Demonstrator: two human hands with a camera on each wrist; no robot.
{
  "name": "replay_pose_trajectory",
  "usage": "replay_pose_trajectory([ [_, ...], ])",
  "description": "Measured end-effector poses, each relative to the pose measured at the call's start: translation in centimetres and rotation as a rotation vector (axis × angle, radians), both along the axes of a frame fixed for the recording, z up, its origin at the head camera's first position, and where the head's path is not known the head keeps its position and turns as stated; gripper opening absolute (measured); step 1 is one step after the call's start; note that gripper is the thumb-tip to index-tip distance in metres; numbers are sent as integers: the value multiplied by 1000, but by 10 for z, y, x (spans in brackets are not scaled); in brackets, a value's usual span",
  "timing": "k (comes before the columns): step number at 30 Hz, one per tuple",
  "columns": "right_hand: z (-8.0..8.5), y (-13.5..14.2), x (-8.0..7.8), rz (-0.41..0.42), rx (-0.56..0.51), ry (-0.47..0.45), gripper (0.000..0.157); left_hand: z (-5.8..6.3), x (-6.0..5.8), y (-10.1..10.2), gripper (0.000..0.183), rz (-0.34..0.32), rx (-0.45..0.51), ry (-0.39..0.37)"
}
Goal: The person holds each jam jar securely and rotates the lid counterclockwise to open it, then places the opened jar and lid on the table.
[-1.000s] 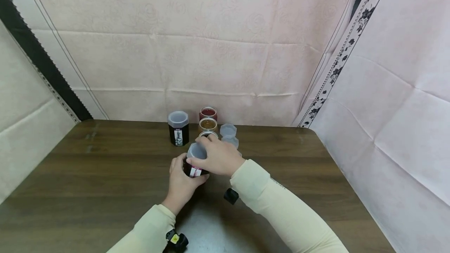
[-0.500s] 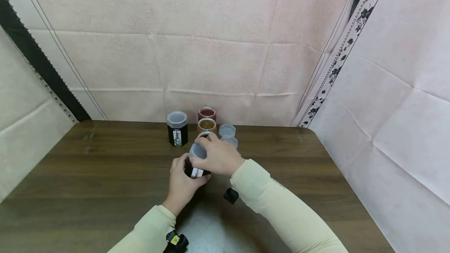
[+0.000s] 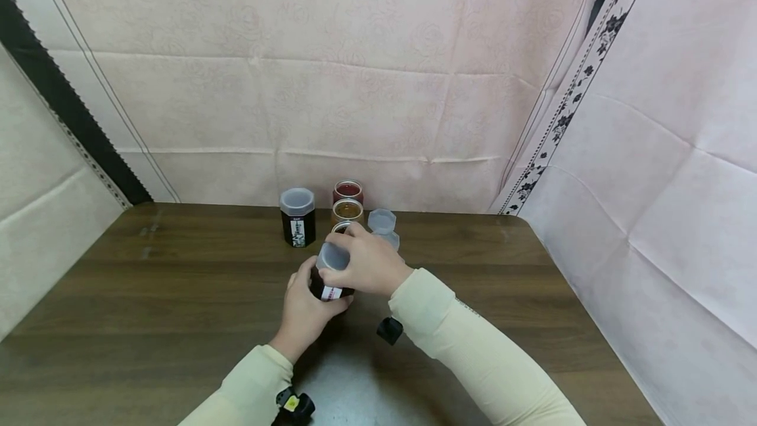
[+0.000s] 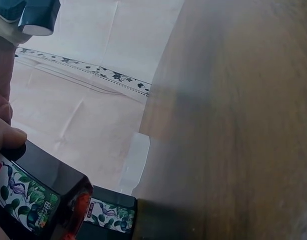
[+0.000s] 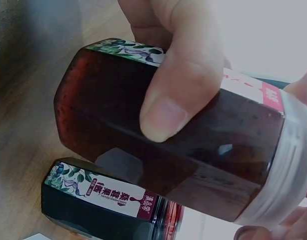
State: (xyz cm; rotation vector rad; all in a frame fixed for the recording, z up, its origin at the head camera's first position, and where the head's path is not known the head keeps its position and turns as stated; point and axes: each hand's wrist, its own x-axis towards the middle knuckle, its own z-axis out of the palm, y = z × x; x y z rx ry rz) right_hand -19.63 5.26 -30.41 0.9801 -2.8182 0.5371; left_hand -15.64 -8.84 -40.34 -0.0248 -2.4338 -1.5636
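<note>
A dark red hexagonal jar (image 3: 331, 292) of what looks like jam stands slightly tilted between my hands in the head view. My left hand (image 3: 309, 311) grips its body from the left, and the left thumb (image 5: 166, 117) lies across its side in the right wrist view. The fingers of my right hand (image 3: 371, 265) are curled round the jar's frosted plastic lid (image 5: 288, 160), which sits on its top. Close behind the held jar lies the view of another dark jar (image 5: 101, 200) with a floral label, uncapped at its neck.
A capped dark jar (image 3: 298, 230) stands at the back left. A row of uncapped jars includes a red one (image 3: 349, 190) and an amber one (image 3: 347, 210). Loose clear lids (image 3: 382, 219) lie right of them on the wooden table (image 3: 177, 294).
The held jar has shifted slightly to the right between my hands. Both hands keep nearly the same place and hold.
</note>
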Motion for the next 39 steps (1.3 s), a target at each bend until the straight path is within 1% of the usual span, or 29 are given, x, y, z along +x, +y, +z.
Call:
replay_pose_trajectory([
  [6, 0, 2, 1, 26, -35, -3, 55, 1, 0, -3, 81, -26, 0, -2],
  [14, -1, 4, 1, 60, -49, 45, 51, 0, 0, -5, 79, -53, 17, 9],
  [23, -3, 7, 0, 104, -82, 62, 49, 0, 2, -5, 80, -75, 40, 11],
  [30, -1, 16, -2, 229, -48, 99, 45, 0, 9, -5, 81, -148, 93, -45],
  [34, 5, 19, -2, 255, -43, 95, 44, 4, 9, -4, 80, -170, 94, -22],
  [39, 10, 20, -3, 258, -11, 90, 48, 7, 7, -6, 81, -184, 80, -9],
])
